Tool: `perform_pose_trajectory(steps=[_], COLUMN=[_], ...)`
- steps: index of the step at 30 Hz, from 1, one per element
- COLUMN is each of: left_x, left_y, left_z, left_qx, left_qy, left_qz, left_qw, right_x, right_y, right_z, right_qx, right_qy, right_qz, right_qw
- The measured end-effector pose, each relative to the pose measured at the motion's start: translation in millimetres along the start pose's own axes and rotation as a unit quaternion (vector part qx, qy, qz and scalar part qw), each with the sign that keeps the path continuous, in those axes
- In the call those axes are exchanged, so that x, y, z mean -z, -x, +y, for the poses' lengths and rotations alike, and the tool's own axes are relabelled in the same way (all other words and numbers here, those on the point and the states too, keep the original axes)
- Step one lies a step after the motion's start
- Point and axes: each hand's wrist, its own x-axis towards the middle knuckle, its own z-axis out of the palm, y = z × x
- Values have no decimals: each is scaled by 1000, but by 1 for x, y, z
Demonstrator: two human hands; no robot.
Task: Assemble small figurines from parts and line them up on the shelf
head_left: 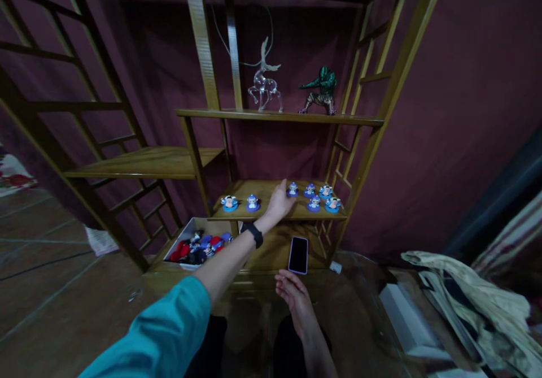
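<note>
Left shelf: a bare wooden board (144, 162) at centre left of the frame.
Box: a white box (186, 232) at lower centre left holds a heap of red, blue and dark small figures (199, 248).
Left hand: the left hand (277, 201) reaches over the middle shelf (262, 189), fingers loose and spread, gripping nothing, fingertips touching a small blue-based figure (292, 189).
Flanking figures: two blue-based figures (240, 203) left of the wrist, five more (322, 197) right of the fingertips.
Top shelf: a clear glass deer (265, 81) and a green crouching figure (322, 90) at upper centre.
Phone: a dark phone (298, 255) lies flat on the lowest board.
Right hand: the right hand (294, 296), open and empty, just below the phone.
Right edge: crumpled cloth (470, 293) at lower right.
</note>
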Motion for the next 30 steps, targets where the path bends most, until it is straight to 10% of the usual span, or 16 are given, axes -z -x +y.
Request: perform_pose_trajectory(steps=[4, 8, 11, 15, 19, 30], left_x=[35, 74, 110, 177, 244, 286], left_y=[100, 190, 217, 209, 185, 130], left_z=[44, 33, -11, -76, -114, -169], left_qx=[-131, -128, -17, 136, 190, 207], left_qy=[-49, -64, -38, 115, 252, 374], left_qz=[-64, -147, -2, 346, 531, 614], left_qw=[988, 979, 999, 921, 787, 664], right_x=[4, 5, -1, -16, -38, -116], right_y=[-2, -1, 5, 11, 4, -85], right_z=[3, 9, 14, 28, 53, 131], right_qx=[-2, -7, -21, -23, -44, -47], right_qy=[4, 27, 64, 134, 195, 318], right_qz=[4, 17, 7, -16, -38, -133], right_qw=[1000, 999, 998, 991, 979, 938])
